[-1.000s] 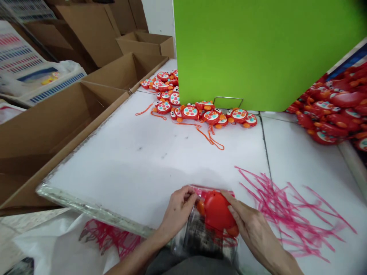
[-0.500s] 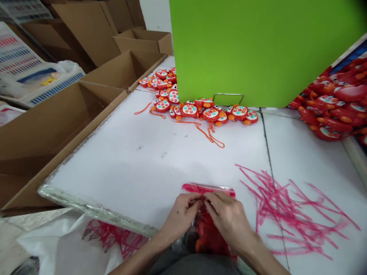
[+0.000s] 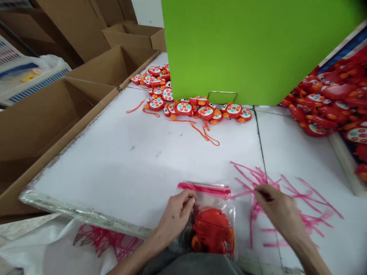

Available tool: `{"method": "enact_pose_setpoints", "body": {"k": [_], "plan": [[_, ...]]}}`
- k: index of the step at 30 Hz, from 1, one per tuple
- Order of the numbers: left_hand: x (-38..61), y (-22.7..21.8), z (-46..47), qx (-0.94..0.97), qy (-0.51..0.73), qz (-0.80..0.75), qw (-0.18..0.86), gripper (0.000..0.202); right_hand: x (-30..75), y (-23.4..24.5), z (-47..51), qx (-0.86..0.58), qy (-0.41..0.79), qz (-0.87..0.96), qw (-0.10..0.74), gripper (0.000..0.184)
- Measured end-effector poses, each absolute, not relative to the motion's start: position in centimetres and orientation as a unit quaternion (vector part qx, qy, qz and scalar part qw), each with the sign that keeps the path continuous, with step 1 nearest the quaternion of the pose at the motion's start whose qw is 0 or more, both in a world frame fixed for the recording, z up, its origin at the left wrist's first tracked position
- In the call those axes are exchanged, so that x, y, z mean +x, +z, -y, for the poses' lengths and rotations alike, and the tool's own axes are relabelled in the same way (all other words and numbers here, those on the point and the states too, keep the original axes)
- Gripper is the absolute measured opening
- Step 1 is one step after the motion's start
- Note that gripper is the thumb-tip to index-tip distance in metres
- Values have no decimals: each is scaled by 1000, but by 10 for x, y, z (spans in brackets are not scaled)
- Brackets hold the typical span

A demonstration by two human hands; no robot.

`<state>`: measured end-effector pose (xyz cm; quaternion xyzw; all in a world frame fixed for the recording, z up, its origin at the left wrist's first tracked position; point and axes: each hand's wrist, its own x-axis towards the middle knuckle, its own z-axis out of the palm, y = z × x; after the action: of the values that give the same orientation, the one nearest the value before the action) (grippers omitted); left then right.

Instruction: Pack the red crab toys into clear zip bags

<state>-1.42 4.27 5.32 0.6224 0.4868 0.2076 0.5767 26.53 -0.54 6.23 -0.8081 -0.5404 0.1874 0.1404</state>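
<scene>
Tabletop [image 3: 137, 160]: curled hands [image 3: 178, 211] touch bag [image 3: 212, 200], strips [image 3: 314, 220].

The bagged toy [image 3: 213, 231] is red with orange parts, its clear bag [image 3: 206, 199] topped by a bright pink band, and the loose strips [image 3: 259, 176] are pink too. The red toys [image 3: 184, 108] beyond carry white ovals dotted turquoise, red and orange, with orange cords [image 3: 213, 141]. The tabletop [image 3: 137, 172] is white with grey smudges, the panel [image 3: 229, 49] lime green, the boxes [image 3: 86, 101] brown.
</scene>
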Motion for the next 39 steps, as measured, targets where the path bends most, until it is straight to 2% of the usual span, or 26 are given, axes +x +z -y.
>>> {"method": "enact_pose_setpoints", "body": {"k": [5,7,10,12,14,16,18,25,31,39], "plan": [[-16,48,-47,566,223,-478,633,12,350,62,50,-887,95,450,-42,22],[-15,48,-47,549,221,-478,649,10,348,70,59,-881,59,465,-65,26],[-14,49,-47,529,223,-479,664,8,318,85,55,-846,-23,532,27,31],[-13,49,-46,520,228,-476,671,8,293,91,43,-807,-5,580,109,29],[-12,49,-46,510,233,-475,678,8,271,90,26,-762,131,619,137,24],[-12,48,-45,500,235,-475,686,9,254,83,7,-712,297,624,125,21],[-12,48,-44,492,236,-470,694,10,240,74,-8,-679,401,601,132,22],[-15,47,-44,487,239,-454,707,9,227,50,-16,-611,533,536,234,9],[-18,40,-47,516,225,-480,673,10,232,49,-4,-587,550,531,268,14],[-19,39,-45,556,221,-507,621,19,232,56,3,-613,417,628,236,26]]}}
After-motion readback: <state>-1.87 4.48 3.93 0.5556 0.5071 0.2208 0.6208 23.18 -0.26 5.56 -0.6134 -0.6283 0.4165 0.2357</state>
